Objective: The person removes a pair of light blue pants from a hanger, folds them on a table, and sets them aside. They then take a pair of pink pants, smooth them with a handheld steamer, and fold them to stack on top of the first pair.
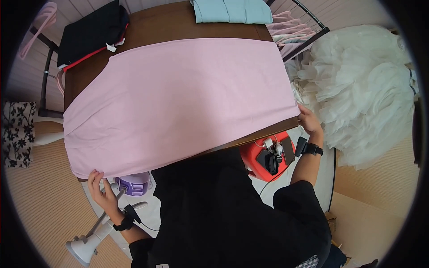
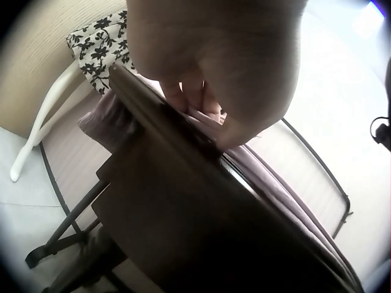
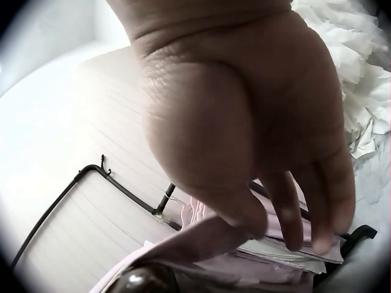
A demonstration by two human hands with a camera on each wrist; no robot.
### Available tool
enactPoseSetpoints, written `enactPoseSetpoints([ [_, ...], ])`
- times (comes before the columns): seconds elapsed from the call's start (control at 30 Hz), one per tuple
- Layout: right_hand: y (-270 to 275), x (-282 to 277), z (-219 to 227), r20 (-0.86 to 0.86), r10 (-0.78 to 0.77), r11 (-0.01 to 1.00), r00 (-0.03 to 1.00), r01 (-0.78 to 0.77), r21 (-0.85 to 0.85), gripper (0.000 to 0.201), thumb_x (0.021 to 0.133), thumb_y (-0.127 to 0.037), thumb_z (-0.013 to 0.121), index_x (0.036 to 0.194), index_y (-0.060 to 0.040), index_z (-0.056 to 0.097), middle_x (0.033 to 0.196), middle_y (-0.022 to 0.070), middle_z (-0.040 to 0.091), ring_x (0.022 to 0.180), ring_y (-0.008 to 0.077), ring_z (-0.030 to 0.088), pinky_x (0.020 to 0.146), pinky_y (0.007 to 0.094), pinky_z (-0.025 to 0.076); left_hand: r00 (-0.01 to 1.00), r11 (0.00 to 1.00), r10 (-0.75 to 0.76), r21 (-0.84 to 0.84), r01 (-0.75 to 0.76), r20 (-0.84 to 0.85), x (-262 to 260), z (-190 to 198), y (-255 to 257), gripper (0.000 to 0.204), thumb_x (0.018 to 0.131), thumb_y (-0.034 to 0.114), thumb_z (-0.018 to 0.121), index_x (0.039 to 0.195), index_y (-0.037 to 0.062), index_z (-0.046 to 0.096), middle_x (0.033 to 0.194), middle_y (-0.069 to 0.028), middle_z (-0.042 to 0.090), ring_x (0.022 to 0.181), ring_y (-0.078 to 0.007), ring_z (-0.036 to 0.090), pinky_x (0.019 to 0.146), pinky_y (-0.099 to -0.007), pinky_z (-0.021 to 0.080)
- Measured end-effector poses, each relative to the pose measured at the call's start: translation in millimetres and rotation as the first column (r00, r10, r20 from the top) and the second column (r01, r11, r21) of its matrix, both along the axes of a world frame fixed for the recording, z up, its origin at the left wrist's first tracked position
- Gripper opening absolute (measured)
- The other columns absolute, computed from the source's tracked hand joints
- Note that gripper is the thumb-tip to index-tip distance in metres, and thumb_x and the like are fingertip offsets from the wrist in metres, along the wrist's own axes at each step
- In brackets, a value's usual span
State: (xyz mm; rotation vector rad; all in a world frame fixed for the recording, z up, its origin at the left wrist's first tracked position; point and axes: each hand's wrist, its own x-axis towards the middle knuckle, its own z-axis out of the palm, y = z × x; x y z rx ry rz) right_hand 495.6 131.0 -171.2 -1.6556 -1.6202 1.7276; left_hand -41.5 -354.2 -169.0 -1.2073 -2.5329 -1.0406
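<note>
Pink cloth (image 1: 178, 107) lies lengthwise left to right on the table (image 1: 156, 22), near-right corner apparently pinched, thumb closed, by the right hand (image 1: 310, 122); left hand (image 1: 103, 195) touches the near-left edge, closure cannot be told.

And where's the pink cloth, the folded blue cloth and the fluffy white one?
Pink cloth (image 1: 178, 98): head view, middle.
Folded blue cloth (image 1: 232, 11): head view, middle.
Fluffy white cloth (image 1: 362, 89): head view, ruffles.

Light blue folded cloth (image 1: 232, 12) cut off by top edge, purple appliance (image 1: 133, 186) partly hidden by pink fabric (image 1: 178, 98)
</note>
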Motion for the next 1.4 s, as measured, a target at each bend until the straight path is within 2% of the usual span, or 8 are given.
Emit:
enactPoseSetpoints([
  [0.23, 100, -31, 21, 0.284, 0.103, 0.897, 0.953, -0.212, 0.388, 0.057, 0.084, 0.000, 0.054, 0.140, -0.0074, 0.050, 0.119, 0.0103, 0.061, 0.099, 0.0171, 0.058, 0.077, 0.0309, 0.050, 1.000, 0.999, 0.025, 0.020, -0.025, 0.017, 2, -2, 4, 0.021, 0.082, -0.008, 0.056, 0.100, -0.0033, 0.064, 0.114, -0.0179, 0.059, 0.114, -0.0349, 0.056, 0.100, -0.0424, 0.041],
  [0.5, 190, -136, -13, -0.039, 0.333, 0.821, 0.942, -0.269, 0.504, 0.041, 0.083, 0.000, 0.055, 0.125, -0.0002, 0.060, 0.115, 0.0102, 0.064, 0.094, 0.0166, 0.060, 0.082, 0.0302, 0.048, 0.999, 0.999, 0.049, 0.021, -0.050, 0.022, 5, 3, 9, 0.022, 0.078, -0.008, 0.056, 0.098, -0.0023, 0.062, 0.111, -0.0174, 0.058, 0.112, -0.0350, 0.055, 0.100, -0.0425, 0.040],
  [0.67, 208, -149, -2, 0.177, 0.365, 0.810, 0.914, -0.406, 0.423, 0.027, 0.081, 0.002, 0.054, 0.105, 0.0025, 0.064, 0.091, 0.0060, 0.068, 0.086, 0.0151, 0.062, 0.078, 0.0293, 0.048, 0.996, 0.996, 0.079, 0.048, -0.081, 0.037, 8, 3, 12, 0.022, 0.077, -0.008, 0.056, 0.098, -0.0018, 0.062, 0.110, -0.0171, 0.057, 0.111, -0.0345, 0.055, 0.100, -0.0421, 0.040],
  [0.87, 215, -151, -2, 0.387, 0.066, 0.528, 0.920, -0.362, 0.768, 0.016, 0.082, 0.000, 0.059, 0.097, -0.0017, 0.065, 0.085, 0.0048, 0.068, 0.079, 0.0143, 0.063, 0.074, 0.0292, 0.049, 0.997, 0.997, 0.076, 0.025, -0.077, 0.016, 7, 0, 10, 0.023, 0.077, -0.008, 0.056, 0.097, -0.0018, 0.062, 0.111, -0.0174, 0.057, 0.111, -0.0344, 0.055, 0.100, -0.0422, 0.040],
  [1.0, 217, -146, -14, 0.342, 0.336, 0.642, 0.878, -0.479, 0.599, 0.033, 0.086, -0.009, 0.058, 0.119, -0.0044, 0.060, 0.108, 0.0063, 0.067, 0.094, 0.0194, 0.063, 0.080, 0.0349, 0.050, 0.997, 0.997, 0.080, 0.018, -0.080, 0.019, 6, -3, 9, 0.023, 0.077, -0.008, 0.055, 0.099, -0.0020, 0.062, 0.113, -0.0182, 0.056, 0.113, -0.0343, 0.054, 0.101, -0.0426, 0.039],
  [1.03, 200, -140, 3, 0.346, 0.300, 0.840, 0.889, -0.418, 0.346, 0.049, 0.090, -0.022, 0.058, 0.135, -0.0073, 0.049, 0.125, 0.0092, 0.060, 0.102, 0.0234, 0.062, 0.084, 0.0412, 0.050, 0.997, 0.998, 0.068, 0.004, -0.068, 0.028, 6, -4, 8, 0.023, 0.077, -0.008, 0.055, 0.099, -0.0020, 0.062, 0.113, -0.0182, 0.056, 0.113, -0.0343, 0.054, 0.101, -0.0426, 0.039],
  [1.13, 154, -123, 27, 0.279, 0.184, 0.974, 0.942, -0.214, 0.080, 0.052, 0.091, -0.028, 0.060, 0.136, -0.0054, 0.048, 0.129, 0.0125, 0.057, 0.102, 0.0314, 0.063, 0.083, 0.0405, 0.054, 0.996, 0.997, 0.081, 0.013, -0.081, 0.025, 5, -9, 7, 0.024, 0.079, -0.007, 0.055, 0.101, -0.0019, 0.062, 0.115, -0.0184, 0.056, 0.114, -0.0344, 0.053, 0.101, -0.0428, 0.038],
  [1.4, 70, -41, -12, -0.086, 0.106, 0.915, 0.991, -0.131, -0.381, 0.059, 0.096, -0.039, 0.057, 0.143, -0.0061, 0.041, 0.134, 0.0110, 0.055, 0.114, 0.0261, 0.061, 0.093, 0.0408, 0.054, 0.995, 0.995, 0.097, 0.026, -0.096, -0.019, 3, -17, 6, 0.023, 0.082, -0.002, 0.052, 0.104, -0.0027, 0.061, 0.113, -0.0187, 0.055, 0.114, -0.0357, 0.052, 0.101, -0.0443, 0.038],
])
